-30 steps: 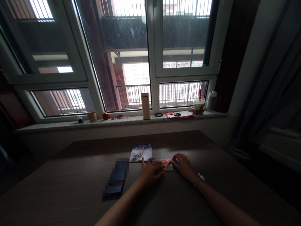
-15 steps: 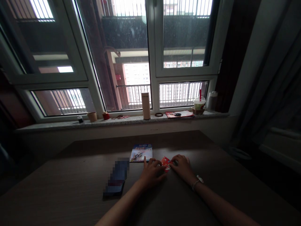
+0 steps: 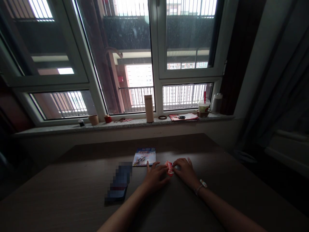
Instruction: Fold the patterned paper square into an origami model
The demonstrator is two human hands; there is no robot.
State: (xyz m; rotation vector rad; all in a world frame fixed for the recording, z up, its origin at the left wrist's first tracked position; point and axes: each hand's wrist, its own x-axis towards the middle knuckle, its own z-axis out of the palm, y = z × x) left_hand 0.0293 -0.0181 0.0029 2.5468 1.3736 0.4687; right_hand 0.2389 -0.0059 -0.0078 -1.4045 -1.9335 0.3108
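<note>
Left hand (image 3: pixel 155 176): palm down, fingers curved and one raised, forearm entering from the near side; fingertips at the left edge of the red paper piece (image 3: pixel 169 168). Whether it pinches or merely steadies, I cannot tell in this dim light.

Right hand (image 3: pixel 185 170): wrist bent inward, one finger lifted, thumb and forefinger closed on the paper's right edge. Bracelet (image 3: pixel 202 184) at the wrist.

Red paper piece: small, creased, between the hands, nearer the table's far right corner than its far left.

Table (image 3: pixel 72 187): dark, wood-grained. Booklet (image 3: pixel 145 157), blue and white, near the far edge; a pixelated dark slab (image 3: pixel 117 185) left of the left forearm.

Sill (image 3: pixel 125 123), speckled stone, beyond the far edge: paper cup (image 3: pixel 93 120), tall flask (image 3: pixel 149 109), lidded drink (image 3: pixel 204 105) with red straw.

Room: shadowed, daylight through white-framed windows (image 3: pixel 156 58).
</note>
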